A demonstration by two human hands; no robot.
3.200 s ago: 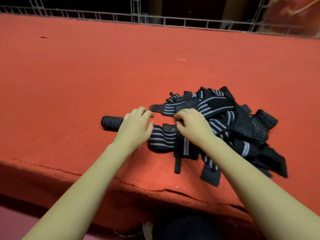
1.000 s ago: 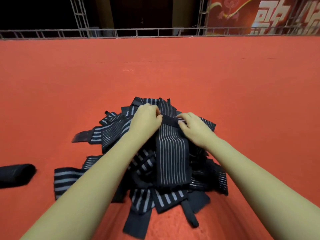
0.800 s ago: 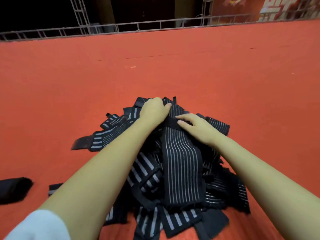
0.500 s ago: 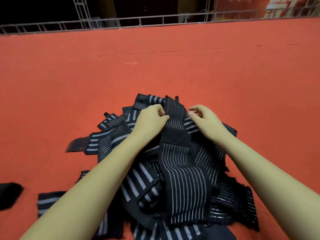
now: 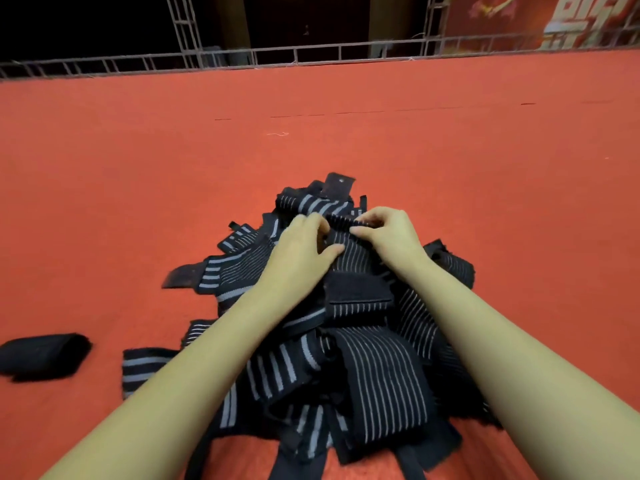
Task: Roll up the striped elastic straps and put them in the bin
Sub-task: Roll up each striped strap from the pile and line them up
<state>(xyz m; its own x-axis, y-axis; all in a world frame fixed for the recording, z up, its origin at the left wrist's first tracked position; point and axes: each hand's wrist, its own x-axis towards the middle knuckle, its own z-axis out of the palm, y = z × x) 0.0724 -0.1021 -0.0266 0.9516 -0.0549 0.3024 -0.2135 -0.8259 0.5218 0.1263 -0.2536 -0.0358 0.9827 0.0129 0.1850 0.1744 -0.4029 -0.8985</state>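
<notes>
Left hand (image 5: 304,245) and right hand (image 5: 393,235) pinch top strap (image 5: 349,252); pile (image 5: 225,275) cropped at bottom.

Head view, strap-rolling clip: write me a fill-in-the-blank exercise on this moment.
The left hand and right hand grip the far end of the same striped ____.
A black roll lies apart from the pile of straps, on the person's ____ side.
The pile rests on red carpet, and no ____ is in view.
Missing: strap; left; bin.
</notes>
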